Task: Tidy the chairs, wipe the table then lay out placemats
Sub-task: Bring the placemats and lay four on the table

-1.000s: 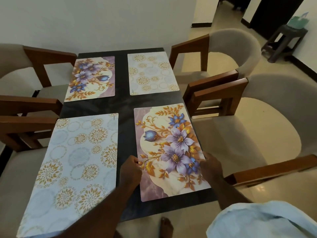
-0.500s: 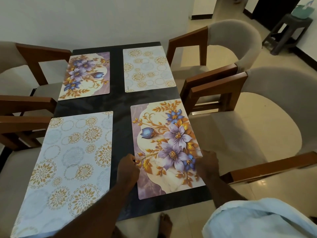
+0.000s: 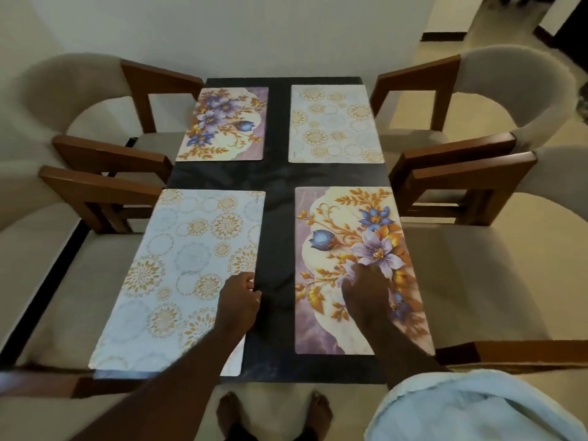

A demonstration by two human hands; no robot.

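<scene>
- Dark table [image 3: 276, 173]: marbled top, long axis running away from the viewer, far end against the wall; four placemats laid on it in two rows of two.
- Bare feet [image 3: 227, 412]: two, on the floor just under the table's near edge.
- Pale blue sleeve [image 3: 461, 409]: lower right corner, on the right arm.
- Left hand [image 3: 238, 302]: fingers curled together on the right-hand edge of the near-left placemat.
- Right hand [image 3: 366, 289]: lying palm down on the near-right placemat, fingers relaxed and pointing away over a printed flower.
- Near-left placemat [image 3: 178, 265]: pale, gold rosettes; skewed, its near-left corner hanging past the table's side.
- Near-right placemat [image 3: 334, 224]: purple and blue flowers with gold leaves; lies square near the table's right edge.
- Far-left placemat [image 3: 222, 125]: same floral print.
- Far-right placemat [image 3: 334, 122]: same rosette print.
- Chairs: four, beige upholstery with wooden arms; near-left chair [image 3: 63, 281], near-right chair [image 3: 477, 265], far-left chair [image 3: 79, 90], far-right chair [image 3: 515, 78], two to each long side.
- White wall [image 3: 254, 33]: behind the table.
</scene>
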